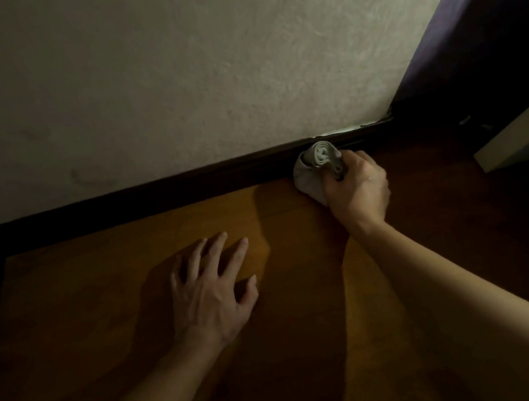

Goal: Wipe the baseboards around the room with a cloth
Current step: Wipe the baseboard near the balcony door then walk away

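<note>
A dark brown baseboard runs along the foot of a pale textured wall, from the left edge to the corner at the right. My right hand grips a bunched grey cloth and holds it against the baseboard near that corner. My left hand rests on the wooden floor with its fingers spread, well short of the baseboard and holding nothing.
The wooden floor spreads out below the wall. A dark purple wall meets the pale wall at the right corner. A pale flat edge of some object juts in at the right. The room is dim.
</note>
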Tool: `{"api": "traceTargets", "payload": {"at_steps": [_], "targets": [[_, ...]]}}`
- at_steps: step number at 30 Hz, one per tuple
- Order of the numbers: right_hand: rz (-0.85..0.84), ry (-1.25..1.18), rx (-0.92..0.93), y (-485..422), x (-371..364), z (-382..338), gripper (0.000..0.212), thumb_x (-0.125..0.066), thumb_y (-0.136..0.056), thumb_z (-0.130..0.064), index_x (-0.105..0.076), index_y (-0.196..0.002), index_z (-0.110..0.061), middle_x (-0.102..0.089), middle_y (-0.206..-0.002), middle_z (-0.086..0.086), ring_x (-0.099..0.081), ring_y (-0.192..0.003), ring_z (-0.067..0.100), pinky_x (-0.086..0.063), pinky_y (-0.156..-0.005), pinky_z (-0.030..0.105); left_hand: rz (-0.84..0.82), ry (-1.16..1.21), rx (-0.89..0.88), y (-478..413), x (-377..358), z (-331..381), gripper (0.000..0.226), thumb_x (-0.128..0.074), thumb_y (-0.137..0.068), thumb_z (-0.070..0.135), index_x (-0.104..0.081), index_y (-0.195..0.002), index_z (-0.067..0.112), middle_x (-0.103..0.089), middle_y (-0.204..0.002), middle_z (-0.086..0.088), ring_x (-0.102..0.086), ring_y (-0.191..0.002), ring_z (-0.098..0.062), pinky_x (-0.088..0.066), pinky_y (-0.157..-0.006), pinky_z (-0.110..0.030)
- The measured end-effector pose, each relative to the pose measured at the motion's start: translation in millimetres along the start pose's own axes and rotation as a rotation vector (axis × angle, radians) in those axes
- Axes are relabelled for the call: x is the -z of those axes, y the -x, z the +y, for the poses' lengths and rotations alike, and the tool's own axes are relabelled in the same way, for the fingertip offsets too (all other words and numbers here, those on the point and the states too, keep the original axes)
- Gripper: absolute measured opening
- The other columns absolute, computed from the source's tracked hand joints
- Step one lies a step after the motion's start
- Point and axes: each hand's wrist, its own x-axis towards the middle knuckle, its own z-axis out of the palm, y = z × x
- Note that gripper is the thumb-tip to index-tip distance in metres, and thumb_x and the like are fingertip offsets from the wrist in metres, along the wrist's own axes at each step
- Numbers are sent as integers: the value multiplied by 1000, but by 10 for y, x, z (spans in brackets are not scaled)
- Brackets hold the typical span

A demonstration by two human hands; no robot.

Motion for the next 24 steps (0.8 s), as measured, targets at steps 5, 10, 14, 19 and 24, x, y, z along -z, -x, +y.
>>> {"api": "traceTargets", "payload": {"at_steps": [5,10,14,19,24], "targets": [[87,1,-81,-220,214,291,24,-56,-89,-35,-69,-105,-22,-64,-101,1,-62,-91,23,-53,-75,39,-13,-24,-12,-81,-29,152,68,-16,-89,69,-21,-154,50,-19,-165,7,-16,-151,-25,-25,-111,-65],[76,-28,-24,-192,195,300,22,-59,-87,-35,-70,-102,-23,-64,-101,0,-63,-87,22,-49,-69,32,-21,-29,-2,-105,-38,162,68,-20,-89,68,-13,-155,52,-11,-167,8,-11,-152,-25,-25,-111,-66],[87,-24,-41,-246,237,372,21,-59,-88,-32,-69,-101,-19,-65,-99,5,-63,-87,27,-49,-68,34,-34,-25,1,-109,-29,178,68,-18,-90,68,-8,-155,53,-7,-168,9,-8,-152,-24,-25,-112,-66],[45,-12,13,-229,232,354,25,-58,-85,-39,-69,-99,-22,-64,-99,0,-62,-85,21,-46,-68,30,-28,-53,-4,-97,-64,171,66,-14,-91,69,5,-153,55,3,-167,11,1,-152,-22,-21,-115,-64],[131,-74,-86,-135,170,215,52,-41,-70,-61,-69,-93,-24,-58,-90,-8,-54,-76,13,-36,-67,28,-38,-46,-7,-97,-62,158,67,-15,-91,69,9,-152,56,8,-167,12,5,-153,-21,-19,-115,-64]]}}
